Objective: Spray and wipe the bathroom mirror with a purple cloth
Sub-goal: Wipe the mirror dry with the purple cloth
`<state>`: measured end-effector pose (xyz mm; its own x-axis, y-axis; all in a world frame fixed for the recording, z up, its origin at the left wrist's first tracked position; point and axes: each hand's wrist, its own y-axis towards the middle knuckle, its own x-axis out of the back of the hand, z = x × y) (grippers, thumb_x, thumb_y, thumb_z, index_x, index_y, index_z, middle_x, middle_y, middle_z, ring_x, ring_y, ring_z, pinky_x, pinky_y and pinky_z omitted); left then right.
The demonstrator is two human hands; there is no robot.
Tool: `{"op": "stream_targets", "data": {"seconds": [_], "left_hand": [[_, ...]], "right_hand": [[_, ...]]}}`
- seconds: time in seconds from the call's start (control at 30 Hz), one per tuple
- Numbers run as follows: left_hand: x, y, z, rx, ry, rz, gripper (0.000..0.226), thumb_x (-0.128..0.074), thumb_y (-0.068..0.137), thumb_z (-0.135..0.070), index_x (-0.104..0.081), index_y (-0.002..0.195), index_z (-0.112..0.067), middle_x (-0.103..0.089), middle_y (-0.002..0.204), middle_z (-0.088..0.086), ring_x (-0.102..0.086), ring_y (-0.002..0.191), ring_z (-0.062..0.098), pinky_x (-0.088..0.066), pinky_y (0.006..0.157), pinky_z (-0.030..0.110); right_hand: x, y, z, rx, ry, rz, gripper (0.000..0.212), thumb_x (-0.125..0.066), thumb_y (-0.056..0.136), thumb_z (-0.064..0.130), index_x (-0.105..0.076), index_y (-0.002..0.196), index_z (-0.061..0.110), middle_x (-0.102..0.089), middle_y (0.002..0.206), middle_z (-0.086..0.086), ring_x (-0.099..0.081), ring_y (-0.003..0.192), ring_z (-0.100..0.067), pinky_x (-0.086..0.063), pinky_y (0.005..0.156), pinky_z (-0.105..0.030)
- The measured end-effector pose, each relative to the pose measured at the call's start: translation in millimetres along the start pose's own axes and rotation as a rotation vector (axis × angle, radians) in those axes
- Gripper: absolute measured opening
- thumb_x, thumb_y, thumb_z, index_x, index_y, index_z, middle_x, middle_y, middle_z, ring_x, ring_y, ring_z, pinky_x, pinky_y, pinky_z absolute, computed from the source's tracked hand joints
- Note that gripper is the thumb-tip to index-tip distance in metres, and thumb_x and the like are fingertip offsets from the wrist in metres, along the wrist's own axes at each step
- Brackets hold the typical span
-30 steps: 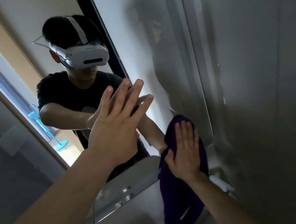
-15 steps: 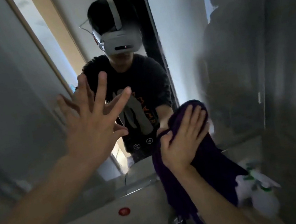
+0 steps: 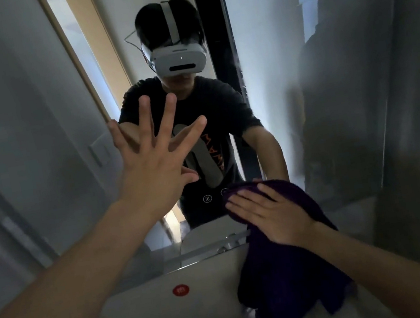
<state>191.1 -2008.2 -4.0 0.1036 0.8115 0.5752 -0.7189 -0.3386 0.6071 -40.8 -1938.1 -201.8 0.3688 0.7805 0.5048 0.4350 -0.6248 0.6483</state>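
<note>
The bathroom mirror [image 3: 266, 73] fills the wall ahead and reflects a person wearing a white headset. My left hand [image 3: 154, 162] is raised flat against the glass, fingers spread wide, holding nothing. My right hand [image 3: 269, 212] presses the purple cloth [image 3: 283, 265] onto the mirror's lower edge, palm flat on the fabric. The cloth's free end hangs down over the white unit below. No spray bottle shows in this view.
A white unit [image 3: 151, 314] with a red round sticker [image 3: 181, 290] sits below the mirror. A grey wall with a switch plate [image 3: 97, 151] is at the left. Dark grey panels [image 3: 404, 128] close in at the right.
The view has swung left, so the reflection sits more central. My right hand has carried the cloth down to the mirror's bottom edge. My left hand stays spread on the glass.
</note>
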Motion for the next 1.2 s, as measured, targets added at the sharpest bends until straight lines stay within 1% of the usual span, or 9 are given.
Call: {"op": "stream_targets", "data": {"seconds": [0.07,0.27,0.37,0.47,0.53,0.7,0.93,1.07,1.2], "left_hand": [[-1,0,-1,0.01,0.008,0.017,0.112,-0.062,0.078,-0.072,0.01,0.159,-0.043,0.02,0.168,0.013,0.017,0.151,0.049,0.004,0.105,0.082],[13,-6,2,0.022,-0.053,0.022,0.102,-0.061,0.086,-0.064,0.006,0.16,-0.041,0.02,0.169,0.009,0.018,0.153,0.042,-0.004,0.112,0.079],[25,-19,29,0.185,-0.127,-0.073,0.092,-0.053,0.091,-0.062,0.003,0.16,-0.042,0.019,0.169,0.007,0.013,0.155,0.041,-0.007,0.115,0.074],[20,-36,69,0.335,-0.157,-0.007,0.097,-0.05,0.088,-0.072,0.013,0.157,-0.047,0.025,0.167,0.009,0.015,0.152,0.048,-0.005,0.114,0.077],[10,-43,83,0.341,-0.164,0.047,0.099,-0.048,0.087,-0.075,0.016,0.156,-0.047,0.03,0.166,0.01,0.019,0.151,0.049,-0.007,0.113,0.08],[0,-42,87,0.317,-0.213,0.074,0.097,-0.042,0.087,-0.074,0.021,0.155,-0.046,0.038,0.162,0.009,0.028,0.148,0.047,-0.002,0.111,0.082],[-1,-44,89,0.316,-0.254,0.085,0.097,-0.044,0.09,-0.073,0.025,0.152,-0.048,0.042,0.16,0.006,0.033,0.147,0.044,0.001,0.112,0.08],[-2,-45,89,0.308,-0.251,0.069,0.096,-0.045,0.09,-0.072,0.024,0.153,-0.048,0.048,0.155,0.002,0.033,0.147,0.044,0.001,0.112,0.081],[-4,-44,89,0.304,-0.246,0.065,0.095,-0.044,0.091,-0.072,0.024,0.153,-0.048,0.05,0.152,0.001,0.035,0.146,0.044,0.004,0.111,0.08]], "right_hand": [[10,10,-13,-0.186,0.048,-0.023,0.096,-0.051,0.079,0.015,-0.001,0.161,0.017,-0.022,0.162,-0.003,-0.013,0.152,-0.022,0.005,0.126,-0.042],[43,69,10,-0.711,0.319,-0.128,0.081,-0.041,0.087,0.021,-0.007,0.16,0.012,-0.016,0.167,-0.01,-0.007,0.155,-0.026,0.008,0.126,-0.046],[47,92,32,-0.885,0.414,-0.173,0.074,-0.036,0.093,0.028,-0.009,0.16,0.011,-0.009,0.168,-0.009,0.002,0.156,-0.023,0.01,0.125,-0.047],[46,108,46,-0.949,0.376,-0.186,0.075,-0.037,0.094,0.032,-0.008,0.16,0.01,-0.01,0.168,-0.011,0.004,0.156,-0.023,0.009,0.125,-0.048],[45,120,62,-0.823,0.333,-0.181,0.075,-0.039,0.096,0.034,-0.006,0.159,0.011,-0.011,0.167,-0.008,0.0,0.156,-0.023,0.008,0.125,-0.048],[20,137,135,-0.185,0.181,-0.057,0.077,-0.047,0.094,0.048,-0.021,0.159,0.016,-0.013,0.166,-0.003,-0.008,0.153,-0.023,0.008,0.125,-0.047],[4,102,132,0.194,0.031,0.104,0.079,-0.043,0.09,0.04,-0.017,0.159,0.013,-0.013,0.165,-0.001,-0.006,0.155,-0.023,0.012,0.125,-0.043],[10,77,93,0.202,0.011,0.102,0.087,-0.051,0.083,0.034,-0.015,0.16,0.016,-0.013,0.165,0.0,-0.01,0.154,-0.021,0.012,0.124,-0.042],[37,92,39,-0.006,0.095,-0.005,0.083,-0.053,0.085,0.03,-0.02,0.159,0.018,-0.018,0.164,-0.002,-0.019,0.152,-0.022,0.001,0.125,-0.043]]}}
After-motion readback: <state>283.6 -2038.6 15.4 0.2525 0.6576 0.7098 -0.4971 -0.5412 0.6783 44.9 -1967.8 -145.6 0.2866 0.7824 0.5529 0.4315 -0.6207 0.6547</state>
